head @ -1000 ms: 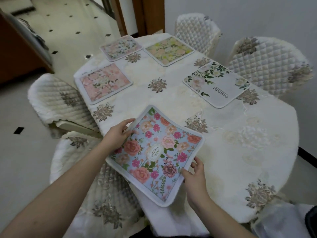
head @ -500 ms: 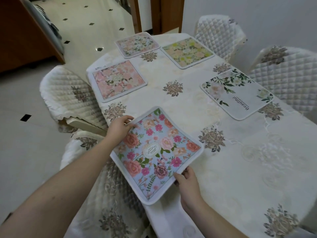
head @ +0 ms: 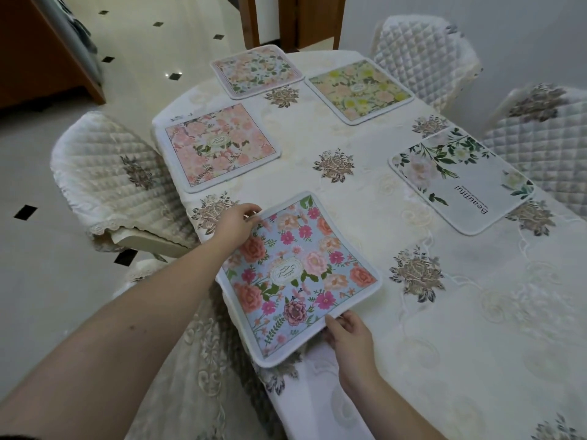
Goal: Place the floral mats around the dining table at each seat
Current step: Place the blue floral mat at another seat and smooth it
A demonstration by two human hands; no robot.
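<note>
While the blue mat [head: 300, 274] is overhanging the table's [head: 476, 312] near-left edge, I am pinching its far corner with my left hand [head: 233, 225] and its near edge with my right hand [head: 347, 333]. Four mats are lying farther off; next I'm judging it needs sliding inward and squaring.

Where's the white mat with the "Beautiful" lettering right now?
In the head view, the white rectangular mat with green leaves and "Beautiful" lettering lies flat on the table's right side, before the quilted chair, nearer than the yellow-green floral mat.
</note>
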